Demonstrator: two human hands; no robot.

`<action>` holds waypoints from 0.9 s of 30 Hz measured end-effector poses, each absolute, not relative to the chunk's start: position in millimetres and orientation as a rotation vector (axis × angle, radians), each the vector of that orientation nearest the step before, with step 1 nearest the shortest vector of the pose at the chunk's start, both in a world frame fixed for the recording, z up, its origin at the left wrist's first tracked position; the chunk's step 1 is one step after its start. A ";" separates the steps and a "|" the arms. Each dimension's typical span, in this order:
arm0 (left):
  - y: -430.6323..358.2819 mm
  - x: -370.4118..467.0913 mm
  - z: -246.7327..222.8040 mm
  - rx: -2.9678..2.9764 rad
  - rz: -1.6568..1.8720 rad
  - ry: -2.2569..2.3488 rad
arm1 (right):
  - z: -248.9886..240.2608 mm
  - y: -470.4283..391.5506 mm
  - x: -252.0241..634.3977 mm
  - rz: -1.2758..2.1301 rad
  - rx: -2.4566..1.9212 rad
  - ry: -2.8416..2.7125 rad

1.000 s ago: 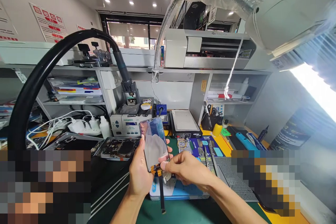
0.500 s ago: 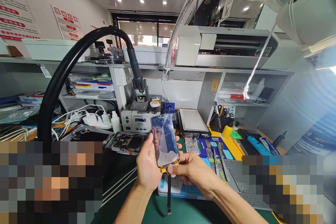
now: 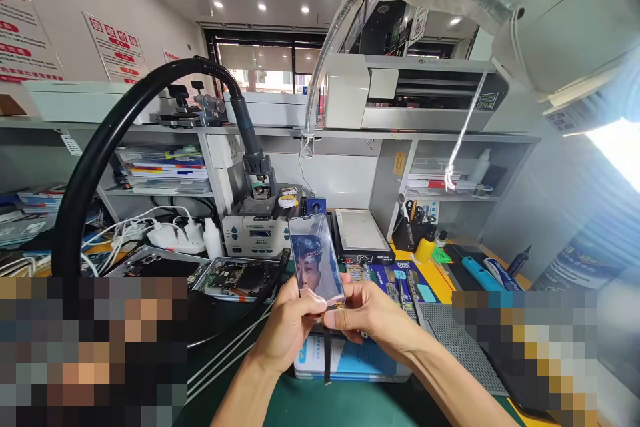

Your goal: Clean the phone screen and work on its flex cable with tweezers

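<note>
My left hand [image 3: 287,320] is closed on a phone screen [image 3: 327,273], its thumb laid across the lower front of the glass. The screen stands tilted up toward me, and its glossy surface reflects a person. At its bottom edge, my right hand [image 3: 367,313] pinches the upper end of a black flex cable [image 3: 327,357] between thumb and fingers. The strip hangs down below; the joint at its top is mostly hidden by my fingers. Beneath both hands lies a flat blue and white case [image 3: 370,360] on the green mat [image 3: 300,403].
An opened device with exposed circuitry [image 3: 235,277] lies left of my hands. Behind stands a grey-white machine [image 3: 257,233], beside a flat white-topped device [image 3: 363,230]. A thick black hose [image 3: 95,153] arches at left. Metal tools [image 3: 403,290] and a yellow bottle [image 3: 425,247] are at right.
My left thumb has moved from the screen's side onto its lower front. My right hand stays at the bottom edge, and the screen's yellow connectors are now mostly covered. The view has shifted slightly right.
</note>
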State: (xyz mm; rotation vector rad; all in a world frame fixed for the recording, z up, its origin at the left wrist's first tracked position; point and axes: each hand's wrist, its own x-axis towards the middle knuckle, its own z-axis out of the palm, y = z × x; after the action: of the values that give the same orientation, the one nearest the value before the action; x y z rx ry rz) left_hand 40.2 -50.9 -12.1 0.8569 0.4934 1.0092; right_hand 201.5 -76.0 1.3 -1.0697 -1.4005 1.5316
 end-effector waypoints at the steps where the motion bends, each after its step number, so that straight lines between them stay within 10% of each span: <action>1: -50.8 40.0 -12.5 0.863 1.010 0.495 | 4.2 -76.2 205.2 1.551 -1.075 -1.423; 27: -47.3 37.1 -20.9 0.843 1.149 0.678 | -2.9 -63.8 212.9 1.382 -1.061 -1.273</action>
State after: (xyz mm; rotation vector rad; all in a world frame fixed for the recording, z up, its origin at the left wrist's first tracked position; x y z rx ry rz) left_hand 37.1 -47.3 -20.9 0.8434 0.6778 1.1489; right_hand 212.9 -63.8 -2.9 -1.0606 -1.2727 1.3823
